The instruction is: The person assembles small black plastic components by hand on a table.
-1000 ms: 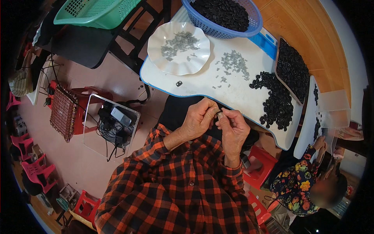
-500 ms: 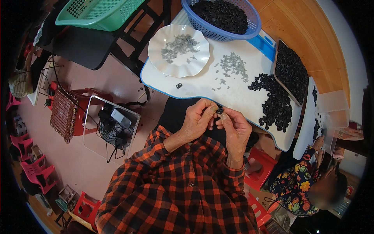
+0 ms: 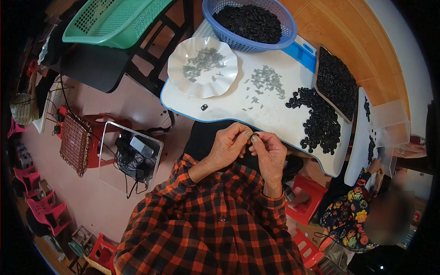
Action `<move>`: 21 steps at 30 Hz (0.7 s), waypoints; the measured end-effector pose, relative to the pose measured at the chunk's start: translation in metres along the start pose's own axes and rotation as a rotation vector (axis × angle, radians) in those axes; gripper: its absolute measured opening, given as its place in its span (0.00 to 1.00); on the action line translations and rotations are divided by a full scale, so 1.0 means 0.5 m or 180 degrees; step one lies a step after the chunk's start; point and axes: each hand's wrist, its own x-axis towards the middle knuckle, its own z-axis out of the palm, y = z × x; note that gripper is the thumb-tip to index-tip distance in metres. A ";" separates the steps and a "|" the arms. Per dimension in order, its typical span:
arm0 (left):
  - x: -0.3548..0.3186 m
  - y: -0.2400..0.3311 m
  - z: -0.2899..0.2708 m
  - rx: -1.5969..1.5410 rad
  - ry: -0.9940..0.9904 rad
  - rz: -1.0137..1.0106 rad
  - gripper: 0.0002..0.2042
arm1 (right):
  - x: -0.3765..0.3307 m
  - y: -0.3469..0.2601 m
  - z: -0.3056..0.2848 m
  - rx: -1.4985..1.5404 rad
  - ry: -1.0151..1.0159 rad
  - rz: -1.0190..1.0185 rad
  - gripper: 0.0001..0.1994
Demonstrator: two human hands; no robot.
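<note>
Over the table's front edge, my left hand [image 3: 230,145] and my right hand [image 3: 268,156] meet fingertip to fingertip, both closed in a pinch. Between them is a small black oval part, now almost wholly covered by the thumbs and fingers. Beyond my hands a lone black part with holes [image 3: 204,107] lies on the white table [image 3: 220,108]. Small clear pieces [image 3: 266,80] are scattered to its right, and more clear pieces [image 3: 204,63] lie in a white wavy-rimmed plate [image 3: 179,81]. A heap of black oval parts [image 3: 321,130] spreads at the right.
At the back stands a blue basket [image 3: 215,31] of black parts. A tray [image 3: 316,78] heaped with them leans at the far right. Left are a green basket [image 3: 120,42] and a clear bin of cables [image 3: 100,165]. Another person [image 3: 346,215] works at the right, near red stools [image 3: 306,201].
The table and its contents have shifted slightly left and down in view. My fingertips have closed further over the black part, which showed more plainly before.
</note>
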 end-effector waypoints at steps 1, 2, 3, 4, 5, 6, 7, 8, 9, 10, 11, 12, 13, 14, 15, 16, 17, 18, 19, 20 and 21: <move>0.003 0.002 -0.001 0.0004 -0.0026 0.0010 0.07 | 0.001 0.001 -0.002 0.0027 0.0004 -0.0007 0.07; 0.005 0.004 -0.002 0.0077 -0.0011 -0.0049 0.07 | 0.002 0.001 -0.004 0.0035 0.0028 -0.0023 0.07; 0.007 0.007 -0.004 0.0155 0.0009 -0.0109 0.07 | 0.003 0.001 -0.006 0.0087 0.0036 0.0003 0.07; 0.009 0.008 -0.007 0.0247 0.0018 -0.0157 0.07 | 0.004 0.001 -0.008 0.0140 0.0044 0.0028 0.07; 0.014 0.010 -0.011 0.0255 -0.0007 -0.0147 0.07 | 0.004 -0.001 -0.010 0.0151 0.0065 0.0013 0.07; 0.019 0.011 -0.014 0.0497 0.0049 -0.0082 0.07 | 0.005 -0.003 -0.013 0.0211 0.0099 0.0036 0.07; 0.025 0.013 -0.018 0.0739 0.0107 -0.0014 0.06 | 0.006 -0.004 -0.016 0.0272 0.0133 0.0060 0.07; 0.035 0.019 -0.023 0.1271 0.0155 0.0230 0.04 | 0.006 -0.004 -0.020 0.0281 0.0146 0.0048 0.07; 0.048 0.014 -0.029 0.1279 0.0150 0.0242 0.04 | 0.007 -0.004 -0.023 0.0305 0.0146 0.0079 0.07; 0.061 0.004 -0.036 0.1764 0.0313 0.0856 0.03 | 0.007 -0.003 -0.025 0.0328 0.0143 0.0111 0.07; 0.072 -0.001 -0.040 0.2241 0.0479 0.1475 0.03 | 0.007 -0.003 -0.026 0.0337 0.0142 0.0099 0.07; 0.080 0.001 -0.039 0.2377 0.0514 0.1362 0.03 | 0.007 -0.002 -0.027 0.0315 0.0157 0.0073 0.07; 0.090 0.002 -0.039 0.2382 0.0508 0.1374 0.03 | 0.007 -0.001 -0.028 0.0293 0.0172 0.0048 0.07; 0.099 0.001 -0.039 0.2747 0.0493 0.1337 0.04 | 0.007 0.001 -0.027 0.0301 0.0178 0.0038 0.07; 0.109 0.000 -0.039 0.3110 0.0476 0.1301 0.04 | 0.007 0.002 -0.028 0.0301 0.0174 0.0043 0.07; 0.117 -0.003 -0.037 0.3113 0.0465 0.1316 0.04 | 0.007 0.003 -0.028 0.0301 0.0172 0.0048 0.07; 0.126 -0.006 -0.035 0.3359 0.0471 0.1292 0.04 | 0.007 0.003 -0.029 0.0311 0.0185 0.0038 0.07; 0.133 -0.008 -0.033 0.3610 0.0478 0.1263 0.04 | 0.007 0.003 -0.030 0.0290 0.0199 0.0039 0.07; 0.139 -0.008 -0.033 0.3621 0.0460 0.1273 0.04 | 0.008 0.003 -0.031 0.0272 0.0214 0.0042 0.07; 0.145 -0.008 -0.032 0.3761 0.0420 0.1310 0.04 | 0.009 0.002 -0.034 0.0293 0.0229 0.0041 0.07; 0.147 -0.009 -0.034 0.3865 0.0399 0.1360 0.04 | 0.009 0.000 -0.031 0.0284 0.0242 0.0026 0.07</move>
